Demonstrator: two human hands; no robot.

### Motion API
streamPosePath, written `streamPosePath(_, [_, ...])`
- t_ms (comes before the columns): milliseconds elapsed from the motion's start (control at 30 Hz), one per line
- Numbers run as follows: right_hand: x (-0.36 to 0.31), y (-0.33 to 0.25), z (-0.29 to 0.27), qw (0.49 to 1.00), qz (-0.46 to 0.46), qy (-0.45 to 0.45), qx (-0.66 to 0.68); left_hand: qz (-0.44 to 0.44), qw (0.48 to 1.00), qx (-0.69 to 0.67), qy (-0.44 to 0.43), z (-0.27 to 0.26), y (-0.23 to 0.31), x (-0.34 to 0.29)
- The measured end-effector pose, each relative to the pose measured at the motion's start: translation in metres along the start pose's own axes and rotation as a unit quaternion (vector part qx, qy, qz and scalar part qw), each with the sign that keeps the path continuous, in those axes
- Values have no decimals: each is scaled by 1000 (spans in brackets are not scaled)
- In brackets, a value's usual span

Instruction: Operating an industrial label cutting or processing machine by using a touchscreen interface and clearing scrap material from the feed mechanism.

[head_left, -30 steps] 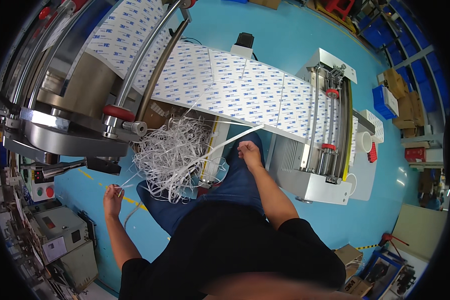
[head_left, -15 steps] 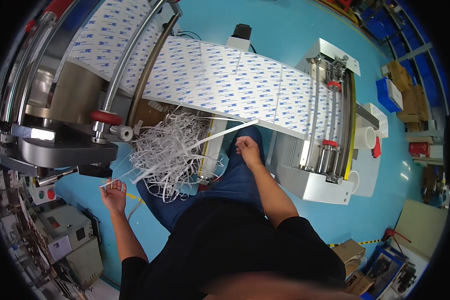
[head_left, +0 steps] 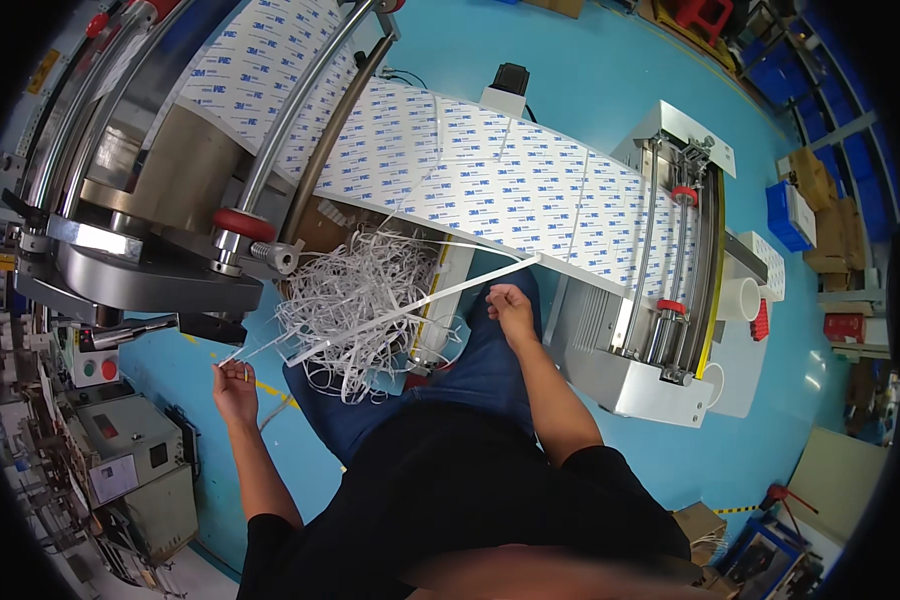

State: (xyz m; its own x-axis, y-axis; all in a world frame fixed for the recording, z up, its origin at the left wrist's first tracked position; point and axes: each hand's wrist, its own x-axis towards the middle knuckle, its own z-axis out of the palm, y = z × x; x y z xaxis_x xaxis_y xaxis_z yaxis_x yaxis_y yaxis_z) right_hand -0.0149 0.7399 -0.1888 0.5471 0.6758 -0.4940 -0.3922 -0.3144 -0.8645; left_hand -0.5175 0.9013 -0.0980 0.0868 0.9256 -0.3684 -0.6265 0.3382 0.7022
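Observation:
My left hand (head_left: pixel 235 396) is raised at the left, fingers curled together at the end of a thin white strip (head_left: pixel 253 348) that leads toward the pile. The pile is a big tangle of narrow white strips (head_left: pixel 355 305) between the machine's two ends. From the edge of the printed sheet, a wider flat white strip (head_left: pixel 420 304) slants down across the tangle. My right hand (head_left: pixel 511 312) is over my right thigh, just below that strip's upper end, with its fingers curled in; whether anything is in them is hidden. A white sheet with blue print (head_left: pixel 480 180) stretches across above both hands.
A metal roller stand with a red collar (head_left: pixel 243 225) rises at the left, close above my left hand. On the right stands a silver roller unit (head_left: pixel 650 385). A grey control box (head_left: pixel 135 450) is at lower left; cardboard boxes (head_left: pixel 835 225) line the right side.
The whole view has shifted, so the scene sits a little further right and lower. My left hand's fingers have curled in more. My right hand stays beside the wide strip.

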Motion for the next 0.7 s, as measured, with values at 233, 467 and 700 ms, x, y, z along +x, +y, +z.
streamPosePath(233, [-11,-14,24,1000,18,-6,-17,19,999,-51,-1,-24,17,0])
streamPosePath(467, [-20,-58,175,980,-23,-166,110,15,995,-84,60,-89,69,61])
streamPosePath(700, [-35,-113,253,873,36,-367,321,-56,983,-30,170,-124,85,93])
